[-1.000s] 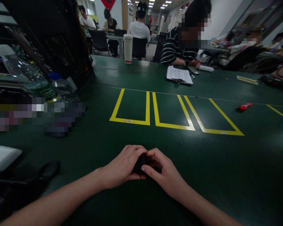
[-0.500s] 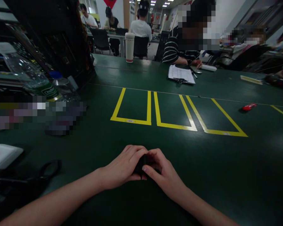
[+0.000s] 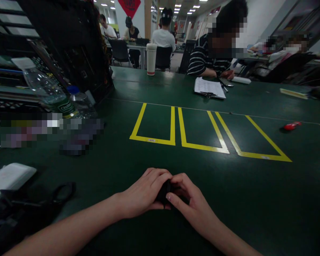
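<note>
Close in front of me, a small black object (image 3: 164,193) sits between my two hands, just over the dark green table (image 3: 117,227). Its kind is hard to make out, since fingers cover most of it. My left hand (image 3: 146,190) wraps it from the left, fingers over the top and thumb side toward me. From the right, my right hand (image 3: 190,195) closes on it with curled fingers, the thumb pressed near its edge. The fingertips of both hands meet at the top.
Yellow tape outlines (image 3: 152,140) lie beyond my hands. Bottles (image 3: 49,90), a white box (image 3: 13,179) and a black strap (image 3: 64,192) are at left. Farther off stand a white cup (image 3: 151,59), a clipboard (image 3: 209,88) and a red object (image 3: 292,126). A person in stripes (image 3: 200,58) sits opposite.
The whole view has shifted a little, so the table things and my hands appear slightly lower and to the right. Both hands keep the same hold on the black object.
</note>
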A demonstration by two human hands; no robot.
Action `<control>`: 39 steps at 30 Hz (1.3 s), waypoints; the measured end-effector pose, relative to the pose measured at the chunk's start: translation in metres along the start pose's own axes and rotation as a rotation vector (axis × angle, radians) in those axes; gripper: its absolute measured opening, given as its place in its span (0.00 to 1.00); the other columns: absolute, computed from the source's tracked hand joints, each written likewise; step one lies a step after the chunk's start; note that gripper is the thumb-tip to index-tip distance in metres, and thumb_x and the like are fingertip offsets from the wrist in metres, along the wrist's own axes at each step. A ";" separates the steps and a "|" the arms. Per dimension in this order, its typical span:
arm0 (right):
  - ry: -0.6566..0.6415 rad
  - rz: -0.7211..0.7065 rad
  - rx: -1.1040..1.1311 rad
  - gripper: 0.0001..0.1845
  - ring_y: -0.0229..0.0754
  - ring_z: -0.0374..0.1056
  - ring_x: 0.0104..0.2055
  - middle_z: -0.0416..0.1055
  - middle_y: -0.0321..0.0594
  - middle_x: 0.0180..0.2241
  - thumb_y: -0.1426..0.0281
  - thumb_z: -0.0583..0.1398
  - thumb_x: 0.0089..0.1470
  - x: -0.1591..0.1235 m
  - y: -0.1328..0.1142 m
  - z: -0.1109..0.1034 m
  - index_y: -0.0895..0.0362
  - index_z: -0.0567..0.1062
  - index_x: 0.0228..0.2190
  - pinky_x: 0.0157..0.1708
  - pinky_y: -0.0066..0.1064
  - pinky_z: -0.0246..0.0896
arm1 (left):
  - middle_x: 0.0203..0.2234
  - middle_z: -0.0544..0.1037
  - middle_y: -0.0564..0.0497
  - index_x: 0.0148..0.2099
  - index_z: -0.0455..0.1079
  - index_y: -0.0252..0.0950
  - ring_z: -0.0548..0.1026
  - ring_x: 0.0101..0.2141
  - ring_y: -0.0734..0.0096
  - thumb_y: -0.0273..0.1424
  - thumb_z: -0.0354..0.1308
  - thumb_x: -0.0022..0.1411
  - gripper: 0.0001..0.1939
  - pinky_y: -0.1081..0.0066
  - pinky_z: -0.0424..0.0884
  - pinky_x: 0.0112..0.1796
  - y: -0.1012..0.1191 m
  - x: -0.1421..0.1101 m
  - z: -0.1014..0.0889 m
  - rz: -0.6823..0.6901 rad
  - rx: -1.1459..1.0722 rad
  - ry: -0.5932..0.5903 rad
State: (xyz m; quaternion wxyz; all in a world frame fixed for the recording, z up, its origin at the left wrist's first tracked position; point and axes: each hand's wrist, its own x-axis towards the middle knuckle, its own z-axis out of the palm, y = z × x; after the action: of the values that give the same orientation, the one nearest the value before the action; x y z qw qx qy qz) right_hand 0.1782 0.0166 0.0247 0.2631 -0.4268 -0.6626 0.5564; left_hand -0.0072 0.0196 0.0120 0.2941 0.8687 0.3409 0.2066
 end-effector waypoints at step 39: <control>-0.022 0.064 0.041 0.11 0.40 0.66 0.40 0.67 0.37 0.37 0.72 0.59 0.50 -0.001 -0.003 -0.003 0.55 0.65 0.38 0.40 0.35 0.63 | 0.50 0.61 0.45 0.57 0.47 0.40 0.61 0.49 0.59 0.33 0.61 0.54 0.34 0.58 0.61 0.48 0.002 0.000 -0.002 -0.032 -0.028 0.001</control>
State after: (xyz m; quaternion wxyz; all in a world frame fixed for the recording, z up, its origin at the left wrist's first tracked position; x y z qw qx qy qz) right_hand 0.1800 0.0172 0.0279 0.2463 -0.4362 -0.6400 0.5826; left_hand -0.0072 0.0189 0.0145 0.3093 0.8589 0.3519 0.2069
